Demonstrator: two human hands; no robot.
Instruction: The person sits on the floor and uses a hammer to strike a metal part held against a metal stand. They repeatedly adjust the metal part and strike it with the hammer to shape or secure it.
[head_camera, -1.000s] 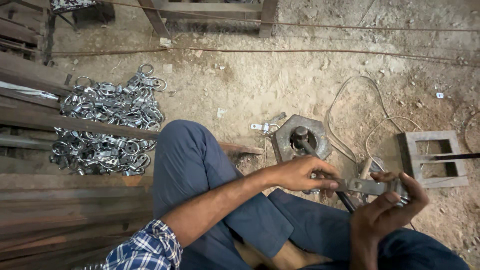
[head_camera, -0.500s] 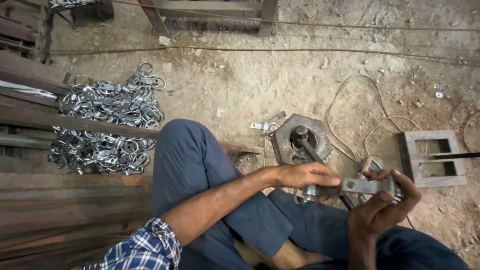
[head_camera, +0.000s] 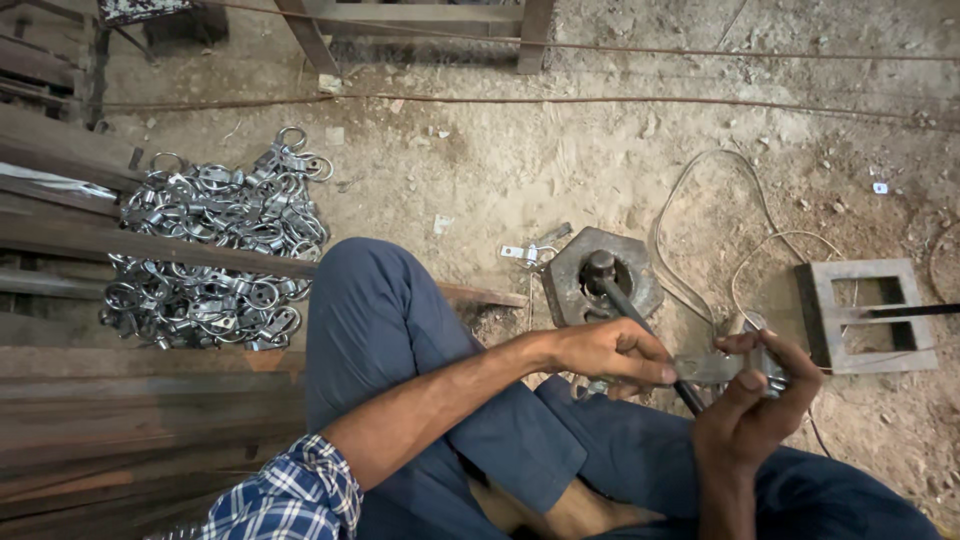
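Dirt floor (head_camera: 560, 180) carrying everything, sandy, littered w/ small debris. Dark wood planks (head_camera: 120, 400) stacked along floor's left edge, running toward lower-left corner. Blue-trousered legs (head_camera: 400, 340) folded at bottom centre, checked sleeve (head_camera: 290, 495) at bottom edge. Big heap of shiny metal ring clips (head_camera: 210, 250) at left, partly under one plank. Square metal frame (head_camera: 865, 315) near right edge, thin rod poking through it. Hexagonal steel block (head_camera: 570, 285) at centre, just beyond the knees, w/ dark hammer head (head_camera: 600, 268) resting on top, handle slanting down toward the hands. Loose wire loops (head_camera: 700, 210) btwn block and frame. One stray clip (head_camera: 520, 253) just left of block.

Left hand (head_camera: 610, 352) curled mostly closed, thumb and fingertips pinching left end of flat metal clip (head_camera: 715, 368); cannot tell if also touching hammer handle passing beneath. Right hand (head_camera: 765, 390) half closed, fingers bent round clip's right end, ring part mostly hidden in the grip. Clip held level btwn both hands, above lap, just near side of block, well apart from heap.
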